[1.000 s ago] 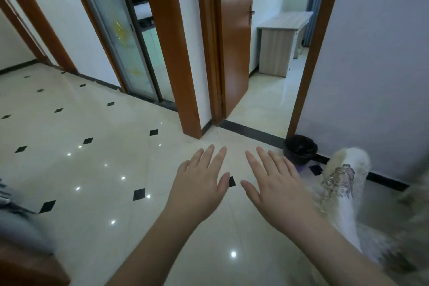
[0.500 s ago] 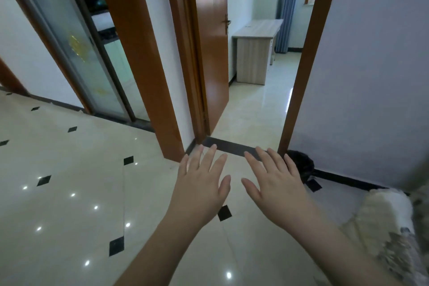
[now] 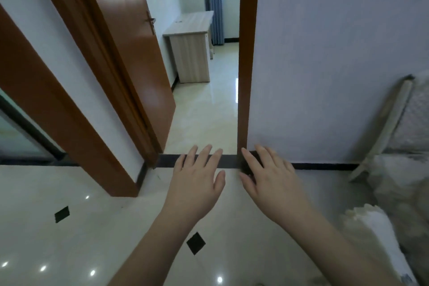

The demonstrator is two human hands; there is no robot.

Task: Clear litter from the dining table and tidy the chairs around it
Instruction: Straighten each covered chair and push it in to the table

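Both hands out front, palms down, nothing in either grip: left hand [image 3: 197, 183] and right hand [image 3: 271, 181] at lower centre, fingers straight and slightly spread. Dining table, chairs and litter: none in frame, so can't say where they are. View faces a doorway with an orange-brown wooden door [image 3: 130, 53] at upper left, and a pale wood-grain desk [image 3: 189, 46] in the room beyond, upper centre. A dark round bin [image 3: 246, 166] sits at the doorframe base, mostly hidden behind the right hand's fingers (likely the litter drop point). White patterned fabric [image 3: 380, 230] at lower right, blurred. Judgement: litter is probably light and crushable, so pinch it loosely; chairs are stiff and heavier, best taken by the backrest top with both hands.
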